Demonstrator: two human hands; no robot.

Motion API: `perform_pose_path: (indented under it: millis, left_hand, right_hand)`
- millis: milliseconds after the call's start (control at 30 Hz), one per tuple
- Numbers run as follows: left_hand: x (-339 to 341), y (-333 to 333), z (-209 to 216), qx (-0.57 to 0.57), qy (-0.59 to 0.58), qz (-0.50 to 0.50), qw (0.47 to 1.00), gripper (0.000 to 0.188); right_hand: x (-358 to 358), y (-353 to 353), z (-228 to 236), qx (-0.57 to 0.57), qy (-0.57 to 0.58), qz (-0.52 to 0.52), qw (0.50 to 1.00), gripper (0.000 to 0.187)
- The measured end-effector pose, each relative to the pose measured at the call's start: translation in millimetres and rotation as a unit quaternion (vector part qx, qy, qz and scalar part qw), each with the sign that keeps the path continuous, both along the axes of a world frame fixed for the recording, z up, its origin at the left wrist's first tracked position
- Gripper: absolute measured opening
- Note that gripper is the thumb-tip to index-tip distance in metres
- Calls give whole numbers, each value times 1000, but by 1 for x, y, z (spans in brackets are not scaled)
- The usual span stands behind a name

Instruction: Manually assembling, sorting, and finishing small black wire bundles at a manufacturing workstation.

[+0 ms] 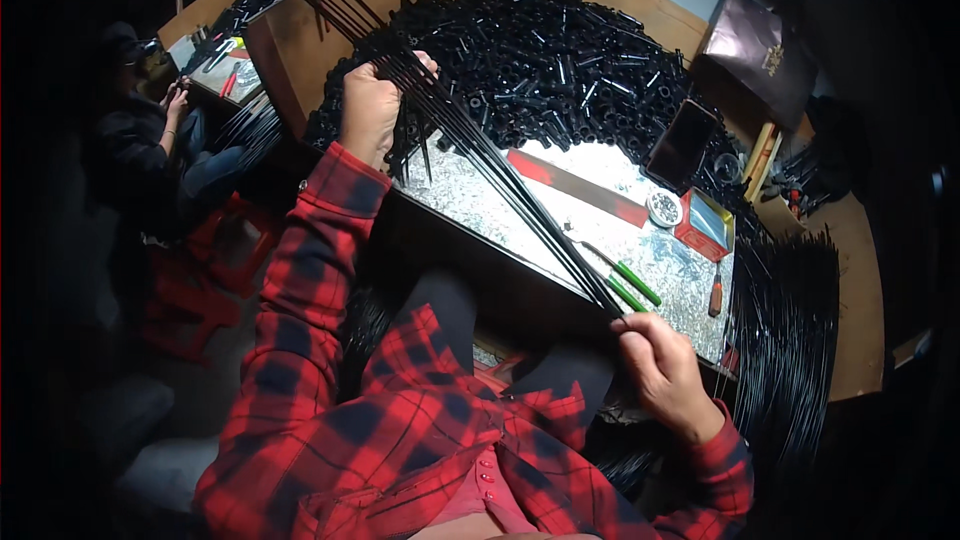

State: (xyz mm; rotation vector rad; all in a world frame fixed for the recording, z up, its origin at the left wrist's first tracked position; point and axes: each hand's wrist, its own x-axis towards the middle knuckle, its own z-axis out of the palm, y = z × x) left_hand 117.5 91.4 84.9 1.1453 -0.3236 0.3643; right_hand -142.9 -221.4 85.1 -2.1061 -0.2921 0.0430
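Black slender rods [508,182] are slanting above the silvery bench top [465,195], left hand [371,108] gripping their upper part, right hand [660,365] pinching their lower ends; they're seemingly gathered, while heaped short black tubes [540,65] are apparently lying unworked.

The pile of tubes [530,60] lies along the back of the worktop [465,190], and a bundle of rods [500,175] slants across from the left hand [370,105], before the pile, to the right hand [660,365] at the front edge. Right of the bundle, pliers [638,283] lie before a strip [578,188], then rightward a dish [663,207] and a small box [704,225], with a screwdriver [716,292] before the box and a phone [683,145] behind the dish. More rods [790,320] lie right of the worktop; a co-worker [145,140] sits far left.
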Motion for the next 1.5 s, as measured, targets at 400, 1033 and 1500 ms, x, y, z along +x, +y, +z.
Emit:
perform_pose_path:
  millis: [400,1033,1500]
  left_hand:
    - [-19,-10,10,7,-46,-48,998,11]
    - [-61,-51,26,100,-57,-69,991,16]
    - [-72,-82,29,135,-35,-167,976,17]
  right_hand:
    - [4,-158,36,-18,-186,-391,901,23]
    - [4,-314,-59,-702,142,-466,520,17]
    - [76,-44,-115,-430,-286,-86,852,44]
